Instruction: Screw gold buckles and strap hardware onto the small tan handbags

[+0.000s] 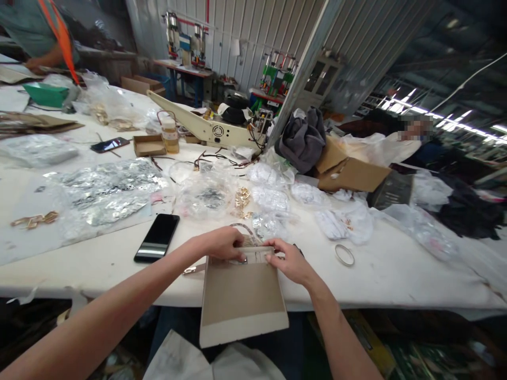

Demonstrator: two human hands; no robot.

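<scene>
A flat tan and cream bag panel (242,298) lies over the near edge of the white table (396,274), its top end toward me on the tabletop. My left hand (222,244) is closed, fingers pinching the panel's upper left edge. My right hand (289,259) is closed on the upper right edge. Between the two hands sits a small metal fitting (253,257) on the panel's top strip, and a thin curved handle (246,230) arcs just beyond it. A metal tool (192,270) pokes out by my left wrist.
A black phone (157,237) lies left of my hands, a second phone (110,144) farther back. Clear bags of silver and gold hardware (106,192) cover the middle. A metal ring (344,255) lies right. Cardboard boxes (350,171), a cream machine (206,126), another person at far left.
</scene>
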